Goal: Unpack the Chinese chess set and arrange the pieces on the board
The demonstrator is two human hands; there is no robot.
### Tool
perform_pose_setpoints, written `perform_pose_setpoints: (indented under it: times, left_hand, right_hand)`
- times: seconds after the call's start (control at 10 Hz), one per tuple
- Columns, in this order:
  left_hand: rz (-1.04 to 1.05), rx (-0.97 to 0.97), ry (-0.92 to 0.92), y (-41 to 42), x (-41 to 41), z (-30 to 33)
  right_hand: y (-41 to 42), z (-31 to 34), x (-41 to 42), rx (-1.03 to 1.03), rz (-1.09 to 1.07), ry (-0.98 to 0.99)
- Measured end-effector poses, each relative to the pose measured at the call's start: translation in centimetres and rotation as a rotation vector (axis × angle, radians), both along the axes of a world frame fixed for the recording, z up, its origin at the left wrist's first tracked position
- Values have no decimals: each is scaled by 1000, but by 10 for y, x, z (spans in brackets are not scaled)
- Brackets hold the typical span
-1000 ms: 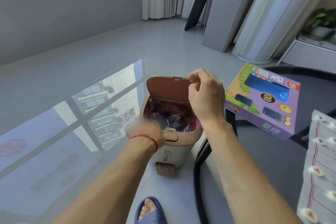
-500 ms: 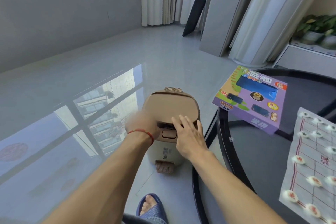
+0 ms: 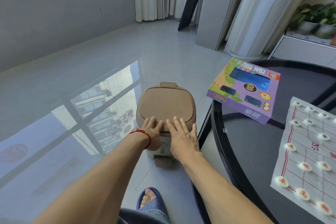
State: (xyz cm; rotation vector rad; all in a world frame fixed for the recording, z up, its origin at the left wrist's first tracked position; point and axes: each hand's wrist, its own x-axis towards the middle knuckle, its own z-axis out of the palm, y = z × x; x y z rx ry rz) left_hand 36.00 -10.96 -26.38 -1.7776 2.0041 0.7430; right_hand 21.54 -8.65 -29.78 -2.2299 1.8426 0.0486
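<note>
A: What has changed?
B: The bin [image 3: 166, 112], open a second ago, is now pressed closed by the flat, released left hand [image 3: 151, 131] and right hand [image 3: 182, 137]

A: And the pieces [image 3: 305, 166]?
B: Set out on the board [image 3: 309, 152] on the surface [image 3: 254, 151], beside the box [image 3: 243, 91]; packaging is judged binned

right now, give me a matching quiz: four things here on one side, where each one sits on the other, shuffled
Things:
1. left hand
2. purple game box
3. chess board sheet
4. blue slipper

Places:
A. jutting over the black table's far left edge
B. flat on the table, pieces on it
C. fingers on the closed bin lid
D. on the floor, below the bin

Pairs: 1-C, 2-A, 3-B, 4-D
</note>
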Motion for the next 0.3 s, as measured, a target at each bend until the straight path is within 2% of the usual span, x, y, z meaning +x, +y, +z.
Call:
perform_pose_setpoints:
  times: [0.1, 0.2, 0.3]
  left_hand:
    - [31, -39, 35, -1, -5, 11]
    - [51, -91, 75, 0, -12, 24]
    - [37, -188, 180, 7, -31, 46]
  right_hand:
    - [0, 11, 2, 69, -31, -68]
    - [22, 27, 3, -4, -85, -306]
    - [56, 48, -4, -76, -219, -643]
